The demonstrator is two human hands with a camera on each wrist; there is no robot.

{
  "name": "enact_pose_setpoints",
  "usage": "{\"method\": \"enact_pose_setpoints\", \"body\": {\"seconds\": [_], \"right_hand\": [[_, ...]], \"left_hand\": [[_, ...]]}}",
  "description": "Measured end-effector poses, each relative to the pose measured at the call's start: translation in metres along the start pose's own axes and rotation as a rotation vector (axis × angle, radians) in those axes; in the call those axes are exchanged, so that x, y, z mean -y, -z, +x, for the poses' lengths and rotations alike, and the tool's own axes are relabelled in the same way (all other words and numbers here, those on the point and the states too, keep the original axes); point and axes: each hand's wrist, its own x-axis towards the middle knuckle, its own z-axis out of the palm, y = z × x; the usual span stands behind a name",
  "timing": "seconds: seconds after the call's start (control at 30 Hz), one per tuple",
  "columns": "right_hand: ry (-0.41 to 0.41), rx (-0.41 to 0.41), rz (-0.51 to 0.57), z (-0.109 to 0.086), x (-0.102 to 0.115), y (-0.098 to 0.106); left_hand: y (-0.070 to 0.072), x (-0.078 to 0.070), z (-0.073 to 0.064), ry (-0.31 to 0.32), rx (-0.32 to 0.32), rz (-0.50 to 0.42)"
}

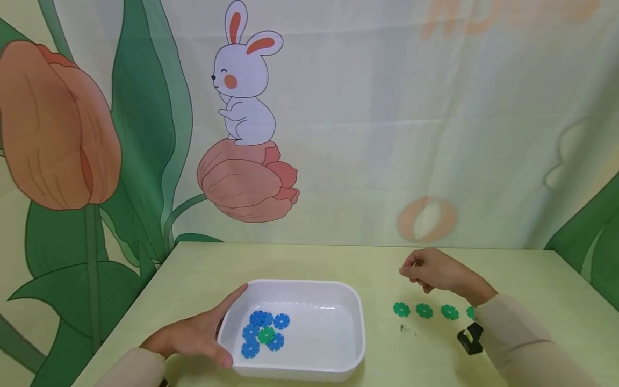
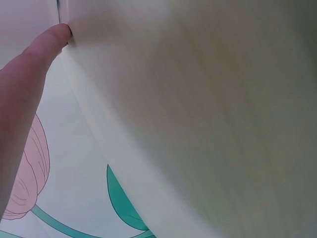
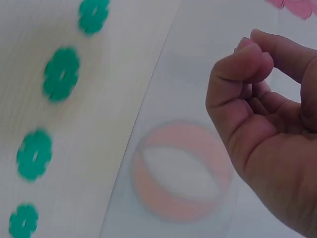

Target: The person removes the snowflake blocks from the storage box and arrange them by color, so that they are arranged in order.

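Observation:
My left hand (image 1: 200, 333) holds the left end of a white plastic tub (image 1: 319, 371), thumb at the front corner and fingers reaching along the back one. Inside the tub's left part lie several blue snowflake-shaped plastic discs (image 1: 250, 349) with one green disc (image 1: 266, 335) among them. To the right, my right hand (image 1: 437, 269) hovers above the table behind a row of green discs (image 1: 424, 310). Its fingers are curled, with thumb and forefinger tips close together; nothing shows between them in the right wrist view. The left wrist view catches just one finger (image 2: 37, 57).
The pale table (image 1: 382, 365) ends at a hanging cloth (image 1: 358, 161) printed with tulips and a rabbit. A black wrist strap piece (image 1: 470, 339) shows beside the right sleeve (image 1: 512, 322), which partly covers the rightmost green disc. A small dark speck (image 1: 402, 327) lies before the row.

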Motion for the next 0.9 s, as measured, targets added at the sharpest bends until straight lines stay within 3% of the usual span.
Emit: {"method": "enact_pose_setpoints", "body": {"seconds": [0.47, 0.9], "right_hand": [[0.068, 0.109, 0.098, 0.036, 0.058, -0.048], [0.059, 0.202, 0.077, 0.058, 0.097, -0.089]], "left_hand": [[0.002, 0.000, 0.000, 0.024, -0.007, -0.007], [-0.002, -0.001, 0.003, 0.052, -0.035, -0.021]]}}
